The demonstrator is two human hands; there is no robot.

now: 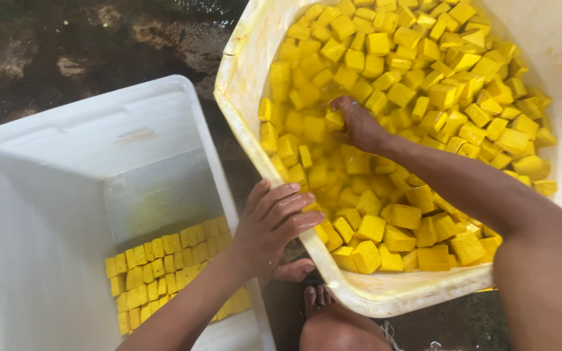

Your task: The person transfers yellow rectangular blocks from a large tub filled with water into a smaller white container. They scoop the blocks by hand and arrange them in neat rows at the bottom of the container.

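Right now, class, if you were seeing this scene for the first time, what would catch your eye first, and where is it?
The heap of bright yellow cubes filling the pale tub at upper right stands out first, with the right hand reaching into it. The left hand rests on that tub's near rim. At lower left, a white bin holds neat rows of yellow cubes on its floor.
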